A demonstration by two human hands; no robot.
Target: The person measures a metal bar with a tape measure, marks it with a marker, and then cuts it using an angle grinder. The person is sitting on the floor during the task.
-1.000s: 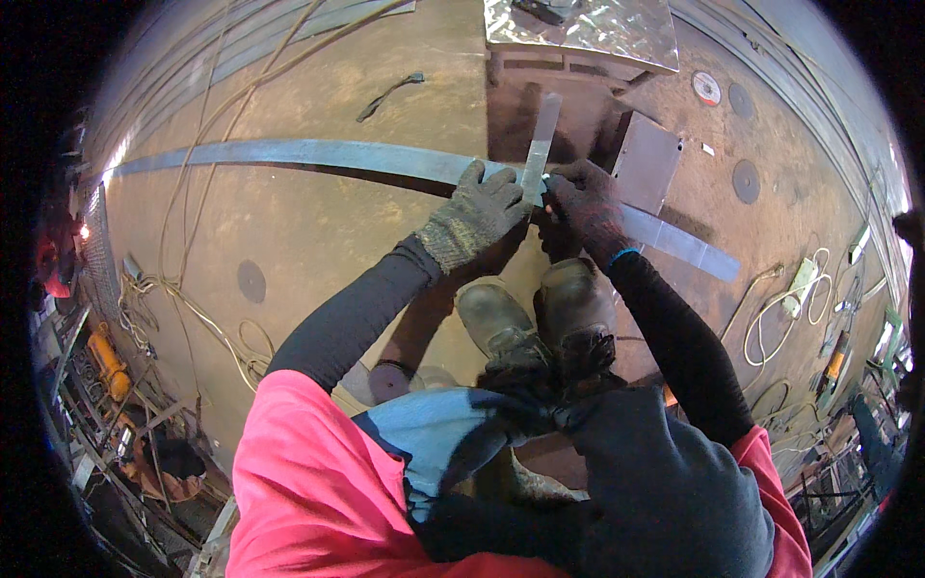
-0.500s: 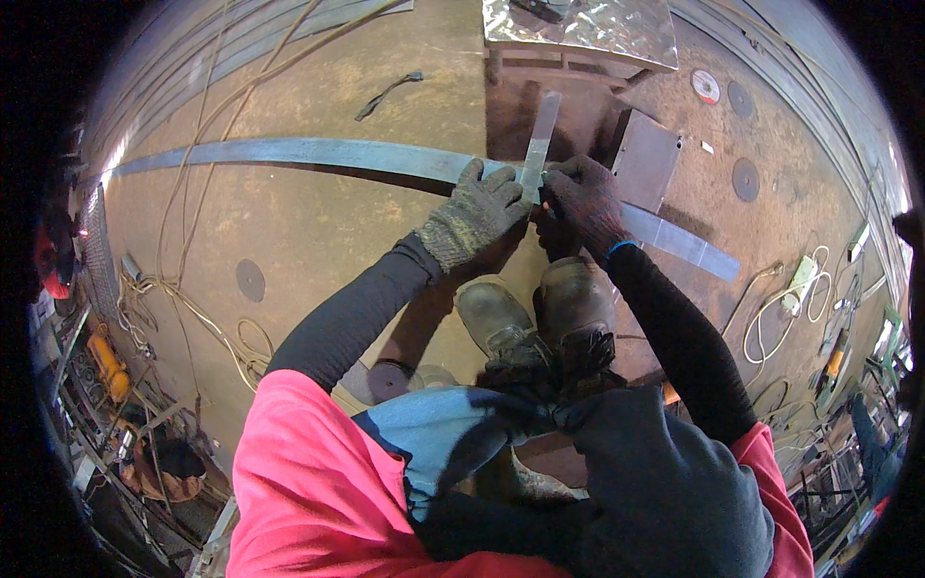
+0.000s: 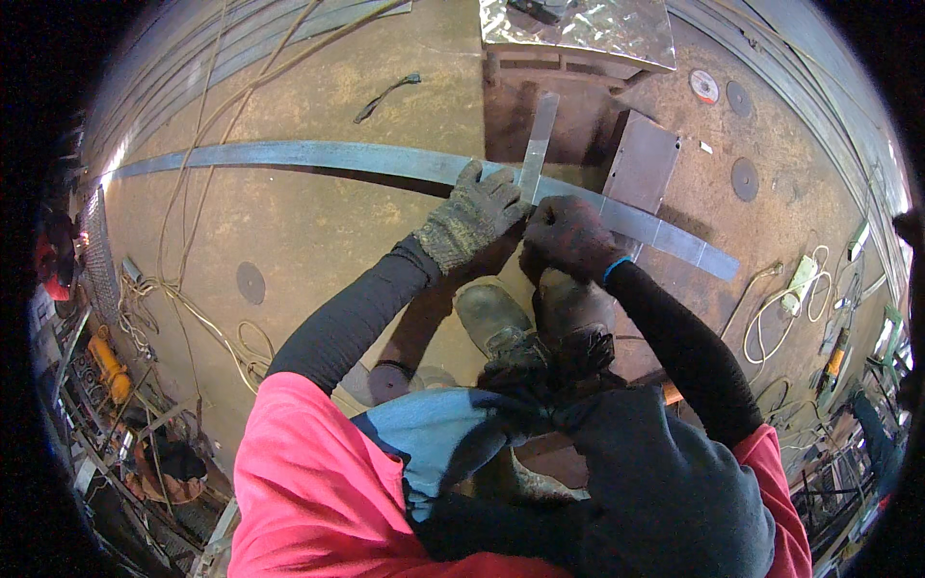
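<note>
A long flat metal bar [image 3: 328, 154] lies crosswise before me. A short, thin metal strip [image 3: 541, 135] lies across it, its far end sticking out beyond the bar. My left hand [image 3: 469, 217], in a grey-yellow knit glove, grips the bar's near edge just left of the strip, fingertips over the top. My right hand [image 3: 570, 236], in a dark glove, is closed in a fist at the bar's near edge, right of the strip. Whatever it holds is hidden by its fingers. Faint cross lines show on the bar's right part.
A dark metal block [image 3: 643, 159] sits under the bar's right part. Beyond stands a shiny metal-topped stand [image 3: 588, 34]. Cutting discs [image 3: 745, 179] lie scattered on the floor. Cables [image 3: 188, 289] run at the left, one crossing the bar. My boots [image 3: 496, 318] are close below.
My right hand has drawn back toward me, off the bar's top, uncovering the bar right of the strip. My left hand stays nearly in place.
</note>
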